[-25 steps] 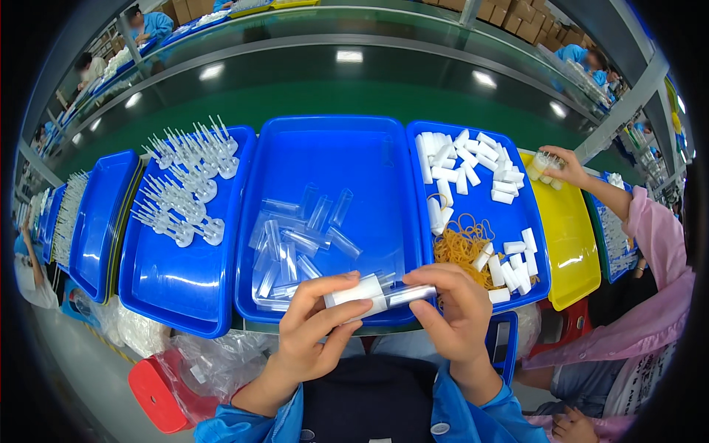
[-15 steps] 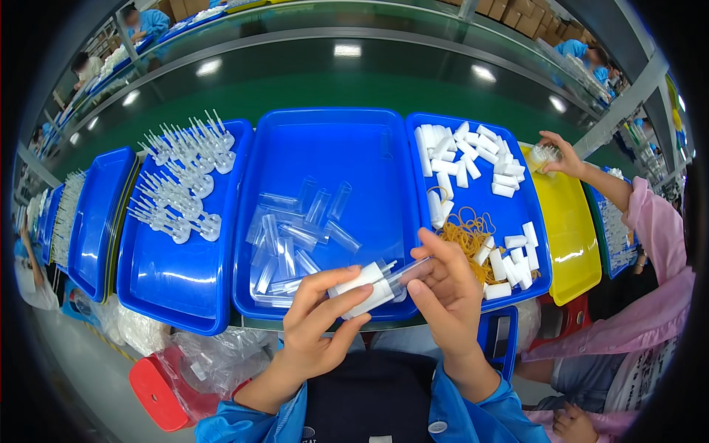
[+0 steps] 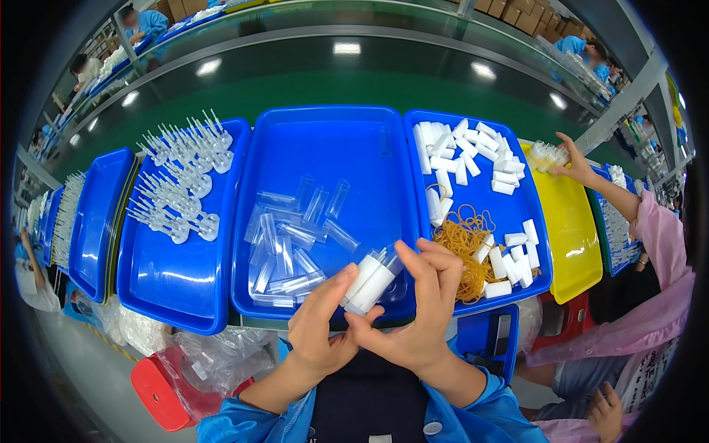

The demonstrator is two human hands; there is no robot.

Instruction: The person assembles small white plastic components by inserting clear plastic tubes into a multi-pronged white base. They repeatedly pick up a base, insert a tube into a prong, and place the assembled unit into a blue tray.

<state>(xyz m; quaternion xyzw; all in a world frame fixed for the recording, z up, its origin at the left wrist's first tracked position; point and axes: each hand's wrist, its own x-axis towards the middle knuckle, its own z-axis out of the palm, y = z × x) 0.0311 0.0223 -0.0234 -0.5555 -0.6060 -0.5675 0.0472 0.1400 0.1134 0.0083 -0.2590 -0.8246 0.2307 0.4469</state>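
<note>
Between my two hands, above the front edge of the middle tray, is a bundle of white cylinders with clear plastic tubes (image 3: 368, 284), tilted up to the right. My left hand (image 3: 322, 325) grips its left side, thumb along it. My right hand (image 3: 417, 310) has its thumb at the lower end and its index finger by the upper end, pinching the bundle lengthwise. Thin tips stick out at the top. Beneath lie loose clear tubes (image 3: 283, 255) in the blue middle tray (image 3: 332, 148).
On the right, a blue tray (image 3: 473, 214) holds white blocks (image 3: 506, 166) and tan rubber bands (image 3: 464, 247). The left tray (image 3: 177, 273) carries clear pieces with upright stems (image 3: 181, 184). A co-worker's hand (image 3: 580, 162) holds clear parts over a yellow tray (image 3: 572, 244). A red stool (image 3: 159, 395) stands below.
My right hand has moved down and left, its thumb now at the bundle's lower end. The bundle stands steeper. The co-worker's hand has shifted slightly right and down.
</note>
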